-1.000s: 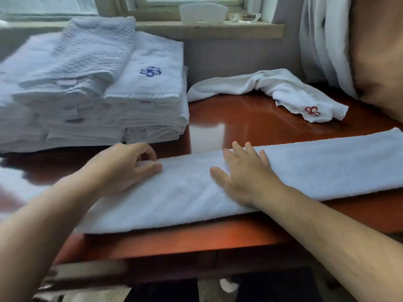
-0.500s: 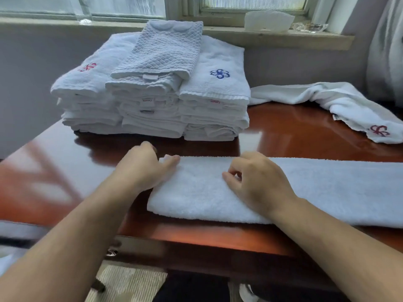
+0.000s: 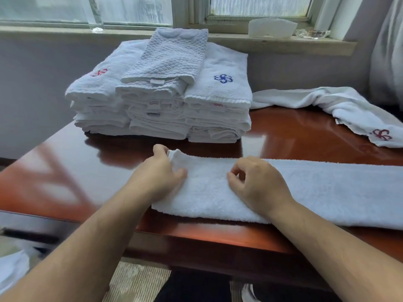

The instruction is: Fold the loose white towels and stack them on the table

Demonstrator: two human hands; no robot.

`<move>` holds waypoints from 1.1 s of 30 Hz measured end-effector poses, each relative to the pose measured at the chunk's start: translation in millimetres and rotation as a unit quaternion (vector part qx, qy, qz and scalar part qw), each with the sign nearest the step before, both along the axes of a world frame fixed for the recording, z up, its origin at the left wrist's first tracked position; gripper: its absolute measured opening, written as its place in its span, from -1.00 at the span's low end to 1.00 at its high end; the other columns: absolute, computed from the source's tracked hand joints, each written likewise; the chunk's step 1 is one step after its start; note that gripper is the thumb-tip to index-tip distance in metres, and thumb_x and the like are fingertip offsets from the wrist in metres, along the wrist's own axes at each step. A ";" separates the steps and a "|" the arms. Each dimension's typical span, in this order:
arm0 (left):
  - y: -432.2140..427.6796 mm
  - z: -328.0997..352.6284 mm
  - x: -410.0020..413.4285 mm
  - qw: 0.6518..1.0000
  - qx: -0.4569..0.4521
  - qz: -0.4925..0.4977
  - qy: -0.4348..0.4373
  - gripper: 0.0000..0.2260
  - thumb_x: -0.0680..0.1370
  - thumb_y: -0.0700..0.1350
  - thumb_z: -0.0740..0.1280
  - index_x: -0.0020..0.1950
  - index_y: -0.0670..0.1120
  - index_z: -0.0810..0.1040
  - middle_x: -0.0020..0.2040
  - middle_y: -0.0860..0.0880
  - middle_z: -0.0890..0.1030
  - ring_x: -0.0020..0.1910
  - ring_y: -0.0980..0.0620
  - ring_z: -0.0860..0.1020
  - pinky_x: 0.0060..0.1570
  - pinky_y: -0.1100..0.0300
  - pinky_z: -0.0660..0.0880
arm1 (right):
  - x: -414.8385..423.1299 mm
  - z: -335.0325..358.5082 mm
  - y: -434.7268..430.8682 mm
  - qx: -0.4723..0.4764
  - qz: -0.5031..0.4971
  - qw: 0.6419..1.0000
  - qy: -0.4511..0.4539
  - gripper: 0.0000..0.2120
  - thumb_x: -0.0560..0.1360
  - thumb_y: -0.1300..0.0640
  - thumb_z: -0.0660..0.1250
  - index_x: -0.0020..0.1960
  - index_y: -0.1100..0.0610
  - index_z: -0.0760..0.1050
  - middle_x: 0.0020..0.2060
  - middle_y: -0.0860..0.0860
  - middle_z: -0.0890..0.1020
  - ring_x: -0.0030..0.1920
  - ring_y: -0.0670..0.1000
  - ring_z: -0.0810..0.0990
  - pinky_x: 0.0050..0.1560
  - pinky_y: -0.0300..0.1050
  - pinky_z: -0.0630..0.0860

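A long white towel point(image 3: 327, 188), folded into a narrow strip, lies along the front of the glossy red-brown table point(image 3: 65, 171). My left hand point(image 3: 161, 171) grips the strip's left end, whose far corner is lifted a little. My right hand point(image 3: 257, 182) rests on the strip just to the right, fingers curled, thumb and forefinger close above the cloth. Behind stand stacks of folded white towels point(image 3: 161, 101), one with a blue emblem, one with a red one. A loose white towel point(image 3: 340, 107) with a red emblem lies crumpled at the back right.
A windowsill point(image 3: 239, 40) runs behind the table with a clear glass point(image 3: 96, 16), a white holder point(image 3: 272, 28) and a small glass dish point(image 3: 311, 33). White fabric point(image 3: 388, 51) hangs at the far right. The table's front edge is close to my body; carpet shows below.
The view has swung left. My left hand has closed on the towel's left end and lifted its corner. My right hand's flat fingers have curled.
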State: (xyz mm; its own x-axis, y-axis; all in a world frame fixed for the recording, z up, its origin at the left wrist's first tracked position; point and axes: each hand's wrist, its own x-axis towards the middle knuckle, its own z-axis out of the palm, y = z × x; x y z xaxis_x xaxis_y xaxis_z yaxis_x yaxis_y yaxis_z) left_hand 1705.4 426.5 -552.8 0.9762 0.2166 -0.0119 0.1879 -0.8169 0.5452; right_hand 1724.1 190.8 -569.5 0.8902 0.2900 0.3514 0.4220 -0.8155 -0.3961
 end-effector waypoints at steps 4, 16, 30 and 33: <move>-1.9 8.7 -6.7 0.990 -0.137 -0.004 -0.025 -0.34 0.58 0.06 0.37 0.57 0.08 0.09 0.12 0.02 0.50 -0.17 0.19 0.48 -0.24 0.29 0.38 | 1.0 5.5 -0.2 -0.016 -0.012 0.999 0.032 -0.81 0.57 -0.02 0.31 -0.19 0.00 0.57 -0.30 -0.13 0.58 -0.24 -0.11 0.52 -0.24 -0.19 0.40; -77.8 44.2 4.5 0.873 -0.390 -0.293 -0.016 -0.56 0.53 0.29 0.13 0.42 0.49 0.25 0.49 0.15 0.44 0.52 0.17 0.31 0.55 -0.01 0.16 | 12.2 62.5 -58.0 0.514 0.121 0.680 0.508 -0.01 0.49 -0.56 -0.10 0.36 0.23 0.56 0.31 0.28 0.58 0.35 0.27 0.54 0.41 0.21 0.43; -155.8 13.2 19.9 0.913 -0.229 -0.292 -0.169 -0.54 0.57 0.26 0.11 0.46 0.25 0.38 0.34 0.30 0.49 0.41 0.27 0.34 0.34 0.27 0.28 | 20.2 55.5 -162.8 0.506 -0.079 0.776 0.369 -0.76 0.61 0.21 0.30 0.13 0.35 0.64 0.05 0.23 0.72 0.04 0.20 0.73 -0.11 0.10 0.69; -175.2 17.3 29.5 0.927 -0.145 -0.319 -0.135 -0.44 0.61 0.32 0.07 0.58 0.18 0.25 0.46 0.29 0.35 0.47 0.31 0.17 0.43 0.24 0.15 | 18.5 66.2 -211.4 0.531 -0.049 0.766 0.358 -0.69 0.64 0.12 0.26 0.30 0.26 0.56 0.18 0.17 0.68 0.18 0.19 0.68 0.01 0.09 0.66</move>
